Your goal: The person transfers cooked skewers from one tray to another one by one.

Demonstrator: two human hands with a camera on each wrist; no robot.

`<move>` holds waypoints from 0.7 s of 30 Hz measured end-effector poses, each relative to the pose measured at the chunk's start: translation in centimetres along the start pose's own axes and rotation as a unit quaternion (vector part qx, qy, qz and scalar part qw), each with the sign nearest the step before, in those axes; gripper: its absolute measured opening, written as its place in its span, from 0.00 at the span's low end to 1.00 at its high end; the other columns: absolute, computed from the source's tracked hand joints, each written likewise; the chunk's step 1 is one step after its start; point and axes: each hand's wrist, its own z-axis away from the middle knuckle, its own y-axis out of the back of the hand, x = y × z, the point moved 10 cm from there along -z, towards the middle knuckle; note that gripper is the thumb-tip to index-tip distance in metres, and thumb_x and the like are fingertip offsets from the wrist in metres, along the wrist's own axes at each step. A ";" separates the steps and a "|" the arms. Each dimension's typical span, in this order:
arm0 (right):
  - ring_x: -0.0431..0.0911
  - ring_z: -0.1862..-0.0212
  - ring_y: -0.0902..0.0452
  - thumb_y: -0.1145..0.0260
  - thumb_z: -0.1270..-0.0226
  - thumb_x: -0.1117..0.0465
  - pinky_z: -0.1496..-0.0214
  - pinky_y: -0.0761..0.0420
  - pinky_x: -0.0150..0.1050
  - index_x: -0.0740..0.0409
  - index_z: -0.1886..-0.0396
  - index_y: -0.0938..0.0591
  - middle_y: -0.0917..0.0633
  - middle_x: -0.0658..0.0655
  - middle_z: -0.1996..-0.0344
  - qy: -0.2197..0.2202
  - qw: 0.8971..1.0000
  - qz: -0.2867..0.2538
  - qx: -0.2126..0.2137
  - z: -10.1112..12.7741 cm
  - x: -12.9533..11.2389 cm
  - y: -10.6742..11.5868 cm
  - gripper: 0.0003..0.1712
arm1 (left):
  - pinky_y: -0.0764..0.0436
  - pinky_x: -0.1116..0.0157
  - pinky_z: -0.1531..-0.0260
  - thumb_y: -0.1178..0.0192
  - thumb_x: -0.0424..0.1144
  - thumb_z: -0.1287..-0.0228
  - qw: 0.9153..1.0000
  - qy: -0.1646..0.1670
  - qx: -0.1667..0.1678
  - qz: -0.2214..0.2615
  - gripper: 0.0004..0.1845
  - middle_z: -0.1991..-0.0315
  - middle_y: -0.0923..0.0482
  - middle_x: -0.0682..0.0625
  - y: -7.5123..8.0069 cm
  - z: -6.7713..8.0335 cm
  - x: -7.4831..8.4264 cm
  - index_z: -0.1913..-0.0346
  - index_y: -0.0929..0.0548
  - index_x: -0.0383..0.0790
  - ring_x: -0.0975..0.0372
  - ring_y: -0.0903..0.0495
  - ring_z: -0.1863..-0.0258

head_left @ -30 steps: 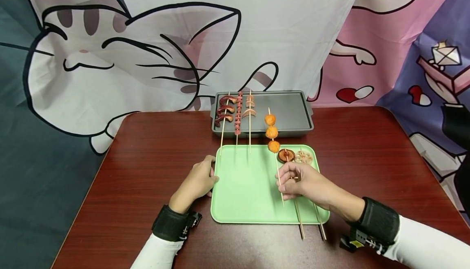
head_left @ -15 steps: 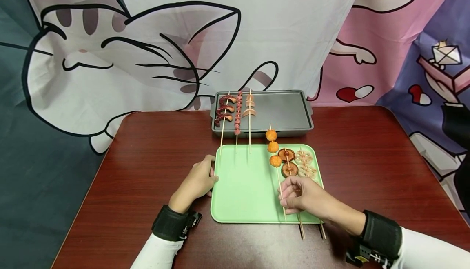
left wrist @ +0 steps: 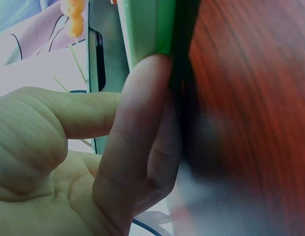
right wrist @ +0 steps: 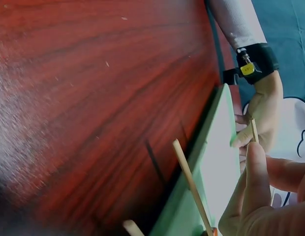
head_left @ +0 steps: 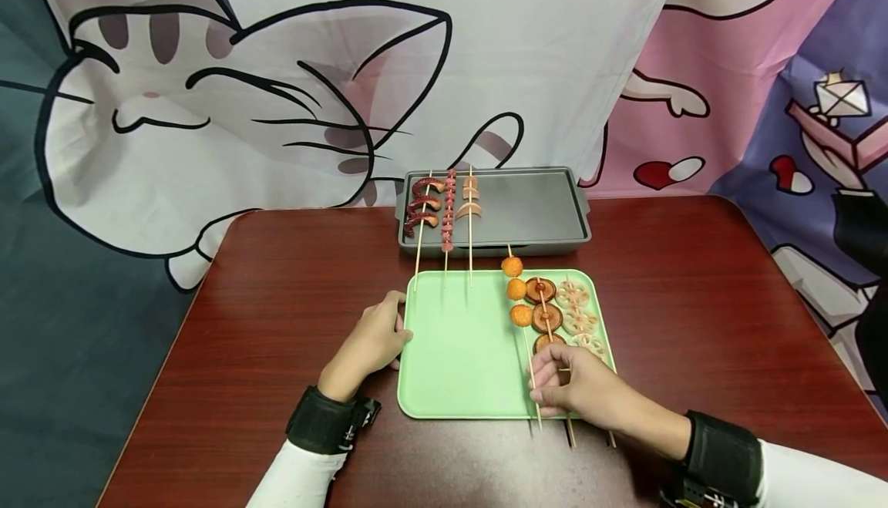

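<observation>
My right hand (head_left: 565,385) pinches the bare stick of a skewer with three orange balls (head_left: 516,290). The skewer lies along the right half of the green tray (head_left: 458,354), its stick end past the near rim. Right of it lie a mushroom skewer (head_left: 546,316) and a lotus-root skewer (head_left: 579,321). My left hand (head_left: 375,342) holds the tray's left edge with curled fingers (left wrist: 137,132) on the rim (left wrist: 147,29). The right wrist view shows my fingertips (right wrist: 253,167) on a stick and another stick (right wrist: 189,179) over the tray's rim (right wrist: 211,162).
A grey metal tray (head_left: 534,207) stands behind the green one. Three skewers (head_left: 447,211) rest on its left part, their sticks reaching over the green tray's far rim. All sits on a dark red wooden table (head_left: 277,300) before a cartoon-printed cloth backdrop.
My right hand has drawn the orange-ball skewer back from over the grey tray toward me, and it now lies on the green tray beside the mushroom skewer. The left hand has stayed put.
</observation>
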 end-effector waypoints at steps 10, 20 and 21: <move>0.45 0.64 0.17 0.30 0.37 0.77 0.60 0.08 0.42 0.79 0.50 0.25 0.20 0.58 0.66 -0.010 1.000 0.015 -0.002 0.8 0.6 -0.4 0.18 | 0.16 0.63 0.83 0.38 0.27 0.28 1.000 0.000 0.000 0.005 0.31 0.67 0.28 0.43 0.0 0.0 0.0 0.26 0.36 0.33 0.56 0.22 0.82; 0.45 0.63 0.17 0.30 0.37 0.77 0.60 0.08 0.42 0.79 0.52 0.24 0.20 0.58 0.66 -0.024 1.000 0.001 -0.010 1.0 1.0 -0.7 0.17 | 0.17 0.64 0.84 0.38 0.27 0.28 1.000 -0.003 0.003 0.002 0.31 0.67 0.28 0.43 -0.1 -0.2 0.0 0.26 0.35 0.33 0.56 0.22 0.82; 0.45 0.63 0.17 0.31 0.37 0.77 0.59 0.08 0.42 0.79 0.52 0.25 0.20 0.58 0.66 -0.027 1.000 -0.005 -0.013 1.0 1.0 -0.7 0.17 | 0.17 0.64 0.84 0.38 0.27 0.29 1.000 -0.004 0.003 0.001 0.31 0.67 0.28 0.43 -0.1 -0.2 0.0 0.26 0.35 0.33 0.56 0.22 0.82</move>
